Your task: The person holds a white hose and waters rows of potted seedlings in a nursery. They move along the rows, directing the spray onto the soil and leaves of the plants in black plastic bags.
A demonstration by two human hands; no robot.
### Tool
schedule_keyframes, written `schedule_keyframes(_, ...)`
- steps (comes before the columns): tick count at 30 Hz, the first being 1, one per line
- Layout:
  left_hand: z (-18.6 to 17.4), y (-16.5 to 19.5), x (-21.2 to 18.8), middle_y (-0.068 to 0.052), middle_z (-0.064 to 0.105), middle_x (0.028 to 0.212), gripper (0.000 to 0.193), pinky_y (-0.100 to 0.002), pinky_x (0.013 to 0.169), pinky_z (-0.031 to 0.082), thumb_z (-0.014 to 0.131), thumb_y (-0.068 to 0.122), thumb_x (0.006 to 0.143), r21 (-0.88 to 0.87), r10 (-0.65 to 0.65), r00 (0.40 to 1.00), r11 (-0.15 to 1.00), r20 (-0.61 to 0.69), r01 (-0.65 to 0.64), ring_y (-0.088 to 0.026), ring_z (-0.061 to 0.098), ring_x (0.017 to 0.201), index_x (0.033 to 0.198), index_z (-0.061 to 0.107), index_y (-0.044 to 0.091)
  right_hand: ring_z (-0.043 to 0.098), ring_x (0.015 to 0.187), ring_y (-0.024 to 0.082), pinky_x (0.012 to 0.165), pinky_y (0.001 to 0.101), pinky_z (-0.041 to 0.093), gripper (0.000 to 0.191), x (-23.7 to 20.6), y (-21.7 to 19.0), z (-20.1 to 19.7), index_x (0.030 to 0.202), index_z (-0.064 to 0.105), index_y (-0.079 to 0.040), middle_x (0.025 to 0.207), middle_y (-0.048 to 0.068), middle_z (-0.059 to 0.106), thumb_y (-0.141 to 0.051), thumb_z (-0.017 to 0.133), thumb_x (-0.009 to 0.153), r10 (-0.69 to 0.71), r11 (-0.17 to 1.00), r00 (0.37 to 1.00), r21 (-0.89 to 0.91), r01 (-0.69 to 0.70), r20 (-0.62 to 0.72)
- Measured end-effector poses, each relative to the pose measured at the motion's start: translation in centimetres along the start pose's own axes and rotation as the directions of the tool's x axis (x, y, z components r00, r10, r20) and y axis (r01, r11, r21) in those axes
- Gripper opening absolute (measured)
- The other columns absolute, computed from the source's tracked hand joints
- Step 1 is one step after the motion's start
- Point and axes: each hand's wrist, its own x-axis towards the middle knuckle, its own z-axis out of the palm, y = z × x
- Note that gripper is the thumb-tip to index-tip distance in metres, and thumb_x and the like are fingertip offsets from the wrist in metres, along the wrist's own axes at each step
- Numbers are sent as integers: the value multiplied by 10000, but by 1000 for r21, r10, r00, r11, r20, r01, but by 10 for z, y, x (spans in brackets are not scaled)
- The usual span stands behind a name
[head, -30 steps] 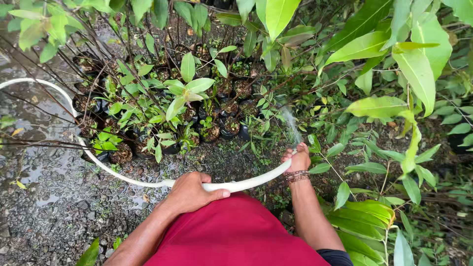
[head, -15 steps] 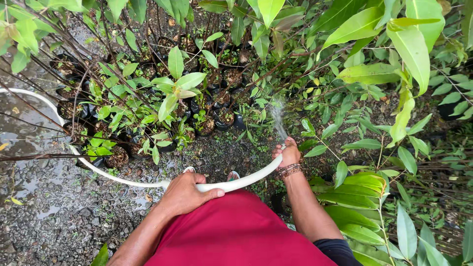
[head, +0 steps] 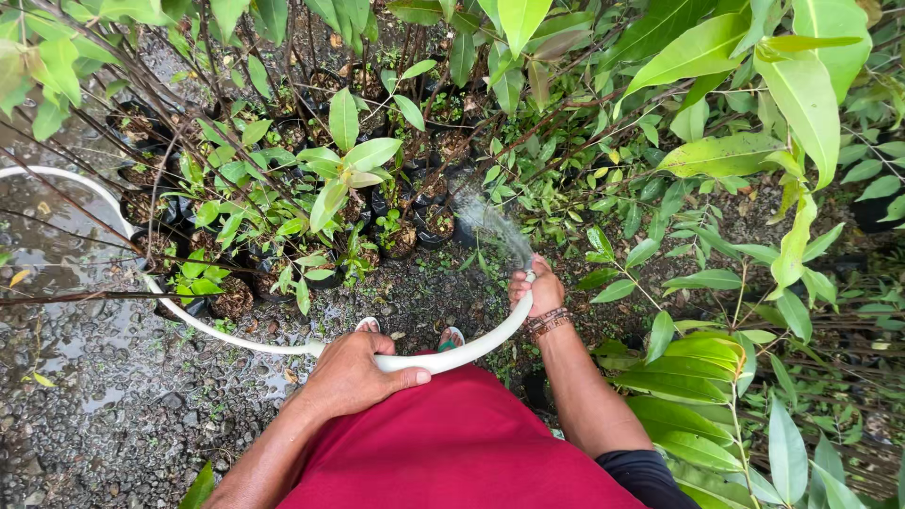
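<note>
White hose (head: 471, 351) between both hands

One white hose (head: 226, 335) runs from the upper left of the frame to the middle. Two hands hold it: the left hand (head: 353, 374) at the lower middle, the right hand (head: 537, 290) just right of centre. One bracelet (head: 548, 322) sits on the right wrist. Two sandal tips (head: 451, 336) show at the lower middle. The black seedling pots (head: 231, 300) at the upper left number well over a dozen; leaves hide the exact count.
</note>
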Motion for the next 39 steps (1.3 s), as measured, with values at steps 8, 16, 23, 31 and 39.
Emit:
schedule_keyframes(8,-6,7,-3,-125,688,619,568,-416,602,509,908,577,620,33,-79,996,996,48,77,-255,685,591,720,764,37,445,486,100,382,264,388,222,-1,-13,21,1298,497,-318,732,1,525,-310,393,1101,-100,995,969,29,96,225)
schedule_keyframes(16,-3,3,-1,-88,713,613,533,-382,596,527,920,549,608,-23,-93,995,995,41,94,-213,691,582,713,772,47,443,476,114,362,287,396,254,5,-31,42,1329,482,-353,748,27,510,-340,403,1088,-150,988,917,88,126,369)
schedule_keyframes(23,-3,2,-1,-82,746,642,514,-370,608,541,910,534,622,-51,-121,992,991,31,122,-192,713,599,769,793,56,439,464,123,341,299,381,302,-5,-36,53,1360,482,-360,731,37,502,-301,420,1071,-239,971,936,59,232,260)
schedule_keyframes(31,1,4,2,-82,768,673,479,-358,622,557,905,510,633,-93,-133,991,987,24,134,-184,727,622,784,805,66,449,485,122,375,281,381,289,-9,-43,58,1359,490,-323,720,35,529,-263,409,1088,-216,976,949,93,199,228)
schedule_keyframes(39,-2,-9,7,-89,779,693,489,-356,619,566,896,515,644,-127,-116,993,985,25,118,-181,733,624,781,817,52,442,466,133,367,288,372,217,-11,-38,58,1290,473,-306,700,47,519,-268,409,1086,-309,950,936,98,297,165)
